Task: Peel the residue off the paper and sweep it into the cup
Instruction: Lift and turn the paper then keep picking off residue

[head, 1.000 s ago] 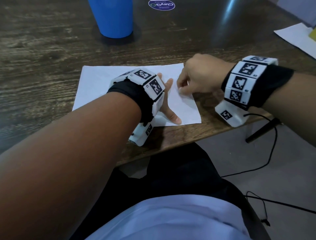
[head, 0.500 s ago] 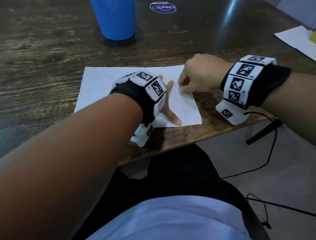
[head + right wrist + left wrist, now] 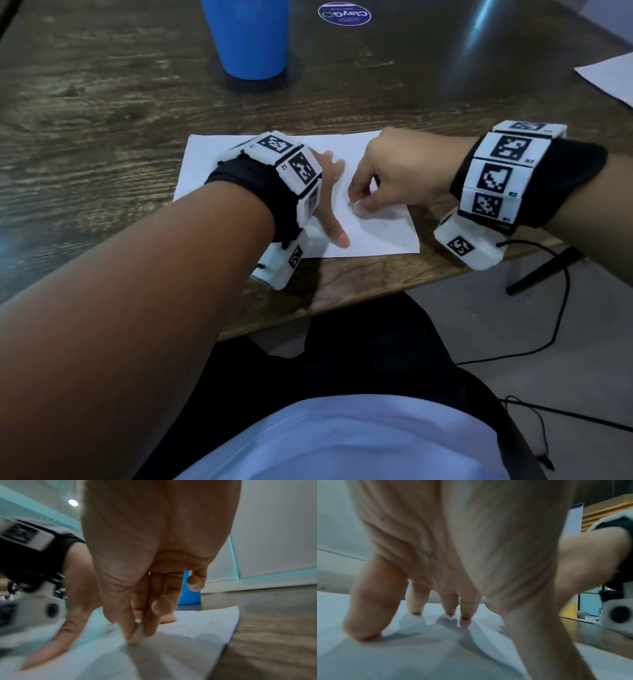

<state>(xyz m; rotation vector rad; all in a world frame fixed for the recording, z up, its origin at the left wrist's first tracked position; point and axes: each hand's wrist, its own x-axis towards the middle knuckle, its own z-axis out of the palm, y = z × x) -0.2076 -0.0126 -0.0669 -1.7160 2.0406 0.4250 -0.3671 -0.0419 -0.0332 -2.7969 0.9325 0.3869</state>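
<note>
A white paper sheet (image 3: 376, 236) (image 3: 419, 655) (image 3: 188, 649) lies near the table's front edge. My left hand (image 3: 334, 202) (image 3: 436, 574) presses it flat with spread, straight fingers. Just to its right, my right hand (image 3: 363, 202) (image 3: 137, 628) pinches a small whitish piece (image 3: 358, 209) (image 3: 137, 637) between thumb and fingers, its tip touching the paper. The blue cup (image 3: 250, 37) (image 3: 188, 592) stands upright on the table well beyond the paper.
The dark wooden table (image 3: 102, 120) has its front edge (image 3: 342, 308) just below the paper. A round blue sticker (image 3: 344, 14) lies behind the cup, and another white sheet (image 3: 613, 82) at the far right. A black cable (image 3: 558, 325) hangs below the table.
My right hand has slid a little nearer along the paper, still pinching the whitish piece. The left hand has stayed pressed on the sheet.
</note>
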